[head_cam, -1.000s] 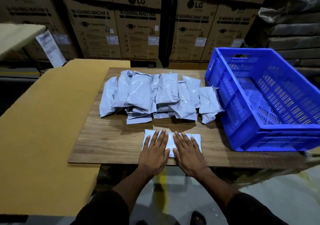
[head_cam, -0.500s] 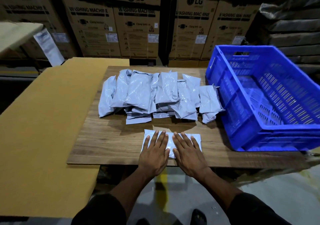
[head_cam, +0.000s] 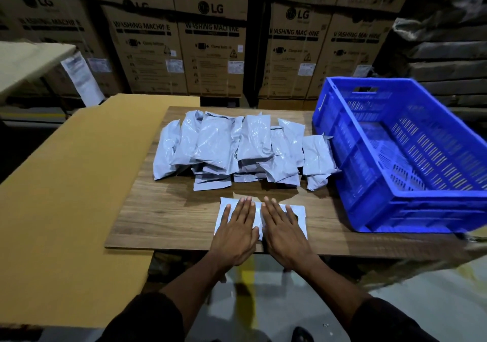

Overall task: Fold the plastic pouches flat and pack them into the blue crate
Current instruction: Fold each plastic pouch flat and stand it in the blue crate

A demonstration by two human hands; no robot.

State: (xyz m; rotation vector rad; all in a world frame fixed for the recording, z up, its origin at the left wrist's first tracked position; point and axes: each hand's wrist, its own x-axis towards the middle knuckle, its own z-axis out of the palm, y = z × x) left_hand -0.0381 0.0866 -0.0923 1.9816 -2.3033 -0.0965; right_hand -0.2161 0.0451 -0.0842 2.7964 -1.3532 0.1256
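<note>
Two hands press a flat white plastic pouch [head_cam: 300, 213] on a wood-grain counter [head_cam: 163, 210] in a dim warehouse.

Left hand [head_cam: 234, 236] and right hand [head_cam: 286, 235] lie with fingers straight, gripping nothing; grey pouches [head_cam: 237, 149] heaped behind, perforated blue plastic crate [head_cam: 411, 162] right, stacked brown cardboard cartons [head_cam: 210, 46] beyond.

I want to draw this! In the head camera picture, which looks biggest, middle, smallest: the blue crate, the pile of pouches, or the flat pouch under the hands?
1. Blue crate
2. Pile of pouches
3. Flat pouch, though both hands partly cover it.
</note>
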